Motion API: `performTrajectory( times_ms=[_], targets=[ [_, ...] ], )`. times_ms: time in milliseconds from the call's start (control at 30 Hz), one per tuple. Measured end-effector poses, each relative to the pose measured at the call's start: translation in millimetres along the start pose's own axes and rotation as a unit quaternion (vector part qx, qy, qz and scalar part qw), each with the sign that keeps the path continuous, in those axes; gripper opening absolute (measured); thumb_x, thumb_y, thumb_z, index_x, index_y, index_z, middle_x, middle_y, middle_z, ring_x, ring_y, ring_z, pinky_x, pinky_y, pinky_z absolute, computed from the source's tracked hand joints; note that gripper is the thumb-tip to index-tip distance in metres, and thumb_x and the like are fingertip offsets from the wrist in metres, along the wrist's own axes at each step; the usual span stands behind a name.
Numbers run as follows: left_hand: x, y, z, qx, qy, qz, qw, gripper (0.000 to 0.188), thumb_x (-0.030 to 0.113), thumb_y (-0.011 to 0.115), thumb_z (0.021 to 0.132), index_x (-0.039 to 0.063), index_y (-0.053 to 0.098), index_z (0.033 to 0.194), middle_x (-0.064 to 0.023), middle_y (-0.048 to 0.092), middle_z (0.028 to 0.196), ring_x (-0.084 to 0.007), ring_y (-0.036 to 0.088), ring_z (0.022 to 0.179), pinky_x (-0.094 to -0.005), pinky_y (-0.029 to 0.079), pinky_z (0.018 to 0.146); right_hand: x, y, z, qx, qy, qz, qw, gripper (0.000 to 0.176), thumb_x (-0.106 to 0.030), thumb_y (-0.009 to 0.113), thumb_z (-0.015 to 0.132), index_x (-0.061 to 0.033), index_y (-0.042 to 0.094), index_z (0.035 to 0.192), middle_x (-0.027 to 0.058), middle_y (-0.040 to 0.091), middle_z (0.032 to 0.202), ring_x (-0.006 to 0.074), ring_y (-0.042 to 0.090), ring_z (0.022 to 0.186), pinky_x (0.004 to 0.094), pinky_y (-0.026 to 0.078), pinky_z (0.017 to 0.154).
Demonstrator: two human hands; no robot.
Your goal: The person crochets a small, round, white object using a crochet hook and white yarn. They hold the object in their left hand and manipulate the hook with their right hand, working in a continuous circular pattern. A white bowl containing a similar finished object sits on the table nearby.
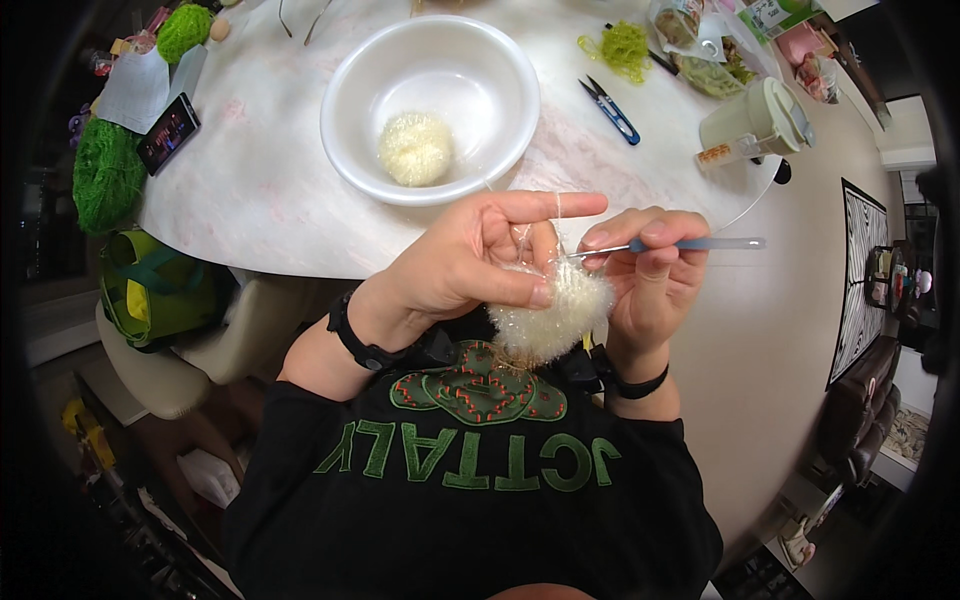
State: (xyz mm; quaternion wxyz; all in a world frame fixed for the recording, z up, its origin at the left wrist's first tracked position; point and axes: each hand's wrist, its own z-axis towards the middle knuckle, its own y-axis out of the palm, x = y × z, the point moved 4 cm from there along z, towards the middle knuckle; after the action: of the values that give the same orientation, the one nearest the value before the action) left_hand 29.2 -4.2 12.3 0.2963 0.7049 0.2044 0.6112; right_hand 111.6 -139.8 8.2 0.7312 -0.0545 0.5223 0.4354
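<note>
Between thumb and fingers, my left hand [487, 247] pinches a fuzzy cream crochet piece [559, 315] with a glittery pile. A strand of cream yarn [558, 206] passes over its outstretched index finger. My right hand [652, 262] grips a crochet hook [697, 244] with a blue-grey handle, and the hook's metal tip meets the upper edge of the piece. Fingers and fuzz partly hide the stitches there. Beyond my hands, a ball of the same cream yarn [416, 148] lies inside a white plastic bowl [337, 142].
Blue thread snips [611, 111] lie right of the bowl, near tangled lime yarn [625, 49]. A lidded cup [754, 116] stands by the table's right edge. On the left are a phone [169, 135], dark green yarn [109, 176] and a green bag [161, 285] on a chair.
</note>
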Motion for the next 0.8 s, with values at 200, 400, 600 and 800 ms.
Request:
performTrajectory(
  times_ms=[200, 400, 600, 800],
  targets=[
    [4, 3, -3, 0.015, 0.018, 0.057, 0.998, 0.07, -0.007, 0.066, 0.072, -0.005, 0.04, 0.138, 0.0017, 0.059, 0.075, -0.0041, 0.055, 0.073, -0.0189, 0.045, 0.075, 2, 0, -2, 0.032, 0.051, 0.055, 0.997, 0.024, -0.026, 0.049, 0.098, -0.0031, 0.043, 0.104, 0.0204, 0.063, 0.084, 0.0259, 0.064, 0.072, 0.0332, 0.055, 0.062],
    [4, 11, -5, 0.081, 0.059, 0.126, 0.987, 0.075, -0.005, 0.064, 0.064, -0.007, 0.041, 0.136, 0.0033, 0.053, 0.071, -0.0039, 0.053, 0.073, -0.0179, 0.043, 0.074, 5, 2, -5, 0.024, 0.057, 0.076, 0.995, 0.024, -0.024, 0.051, 0.097, -0.0021, 0.042, 0.104, 0.0199, 0.063, 0.083, 0.0276, 0.066, 0.075, 0.0343, 0.056, 0.062],
    [4, 9, -9, 0.05, 0.058, 0.105, 0.991, 0.073, -0.005, 0.065, 0.066, -0.007, 0.042, 0.135, 0.0016, 0.056, 0.072, -0.0063, 0.055, 0.075, -0.02, 0.044, 0.076, 4, 3, -7, 0.016, 0.046, 0.066, 0.997, 0.023, -0.024, 0.049, 0.098, -0.0025, 0.043, 0.104, 0.0203, 0.062, 0.082, 0.0274, 0.065, 0.072, 0.0345, 0.056, 0.063],
    [2, -1, -11, -0.037, 0.004, 0.006, 0.999, 0.06, -0.003, 0.066, 0.072, -0.007, 0.049, 0.13, -0.0016, 0.061, 0.076, -0.0065, 0.057, 0.075, -0.0213, 0.045, 0.076, 8, 2, -3, 0.026, 0.108, 0.207, 0.972, 0.019, -0.023, 0.043, 0.1, -0.0039, 0.044, 0.104, 0.0213, 0.062, 0.081, 0.0251, 0.062, 0.064, 0.0338, 0.054, 0.062]
  ],
)
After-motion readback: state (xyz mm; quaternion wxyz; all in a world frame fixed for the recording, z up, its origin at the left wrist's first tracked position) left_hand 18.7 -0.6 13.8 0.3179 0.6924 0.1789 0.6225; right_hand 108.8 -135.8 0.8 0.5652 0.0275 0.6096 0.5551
